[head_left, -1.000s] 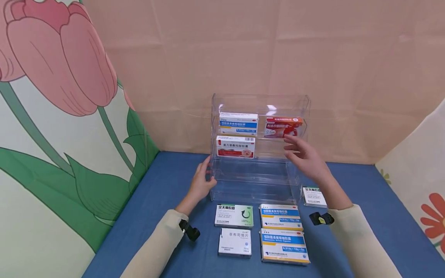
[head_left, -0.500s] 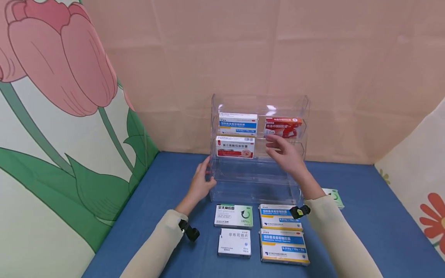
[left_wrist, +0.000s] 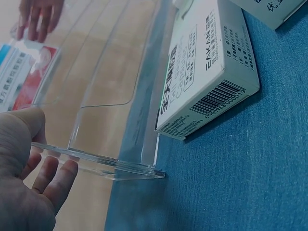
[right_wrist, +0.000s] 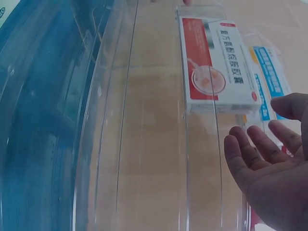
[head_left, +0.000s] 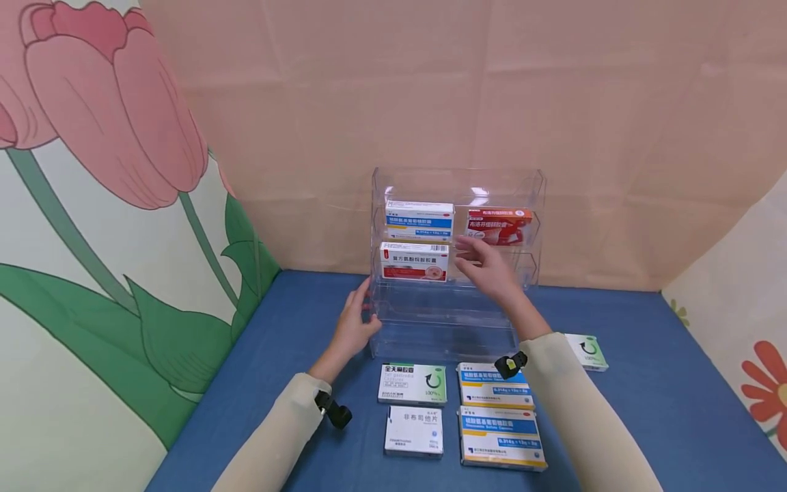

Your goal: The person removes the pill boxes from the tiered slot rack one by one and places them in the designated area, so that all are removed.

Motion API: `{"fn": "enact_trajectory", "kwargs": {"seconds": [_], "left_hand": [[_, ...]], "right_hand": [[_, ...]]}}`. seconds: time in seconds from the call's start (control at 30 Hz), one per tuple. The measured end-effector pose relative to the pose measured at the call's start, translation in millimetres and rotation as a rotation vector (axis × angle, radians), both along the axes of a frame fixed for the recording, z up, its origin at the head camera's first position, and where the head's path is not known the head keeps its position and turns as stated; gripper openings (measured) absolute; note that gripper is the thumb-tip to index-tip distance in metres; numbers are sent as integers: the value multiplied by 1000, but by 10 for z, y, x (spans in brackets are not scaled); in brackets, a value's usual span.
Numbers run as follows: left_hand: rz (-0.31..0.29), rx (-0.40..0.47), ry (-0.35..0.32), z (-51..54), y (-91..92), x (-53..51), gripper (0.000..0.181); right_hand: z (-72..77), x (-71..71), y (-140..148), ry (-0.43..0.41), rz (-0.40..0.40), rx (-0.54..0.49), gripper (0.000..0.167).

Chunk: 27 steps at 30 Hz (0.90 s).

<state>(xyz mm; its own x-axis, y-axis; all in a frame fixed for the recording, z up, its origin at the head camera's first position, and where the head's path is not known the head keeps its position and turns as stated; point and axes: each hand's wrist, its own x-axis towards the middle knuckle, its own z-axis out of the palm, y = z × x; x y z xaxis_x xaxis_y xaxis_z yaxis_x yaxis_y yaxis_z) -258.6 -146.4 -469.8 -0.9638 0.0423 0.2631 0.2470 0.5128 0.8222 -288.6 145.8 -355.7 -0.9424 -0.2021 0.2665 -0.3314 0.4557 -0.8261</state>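
Note:
A clear plastic display rack point(head_left: 443, 307) with stepped shelves stands on the blue cloth. My left hand point(head_left: 353, 324) holds its left side panel, thumb at the front and fingers on the outer side, as the left wrist view shows. My right hand point(head_left: 487, 272) hovers before the shelves with loosely bent fingers and nothing in them. Its fingertips are just right of a white and red medicine box point(head_left: 415, 262); whether they touch it is unclear. Above, a blue and white medicine box point(head_left: 420, 220) stands at the left and a red medicine box point(head_left: 499, 225) at the right, partly behind that hand.
In front of the rack lie a green and white box point(head_left: 412, 384), a white box point(head_left: 414, 431) and two blue and white boxes point(head_left: 494, 387). Another green and white box point(head_left: 587, 352) lies right of the rack, partly hidden by the right sleeve. A fabric backdrop point(head_left: 320, 137) hangs behind.
My right hand has moved left across the rack, from beneath the red medicine box toward the white and red one. My left hand and the boxes stay in place.

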Motion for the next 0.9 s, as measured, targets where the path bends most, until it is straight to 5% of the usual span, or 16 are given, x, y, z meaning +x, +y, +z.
{"fn": "enact_trajectory", "kwargs": {"seconds": [0.37,0.63,0.9], "left_hand": [[-1,-8,-6,-10,-1,23,91],[-11,8,-1,-5,20,27,89],[-14,4,-9,-14,16,25,91]], "right_hand": [[10,-42,-242,-34,-56,50,51],[-17,-65,-284,6,-13,101,46],[-5,-33,-327,-42,-20,138,42]]}}
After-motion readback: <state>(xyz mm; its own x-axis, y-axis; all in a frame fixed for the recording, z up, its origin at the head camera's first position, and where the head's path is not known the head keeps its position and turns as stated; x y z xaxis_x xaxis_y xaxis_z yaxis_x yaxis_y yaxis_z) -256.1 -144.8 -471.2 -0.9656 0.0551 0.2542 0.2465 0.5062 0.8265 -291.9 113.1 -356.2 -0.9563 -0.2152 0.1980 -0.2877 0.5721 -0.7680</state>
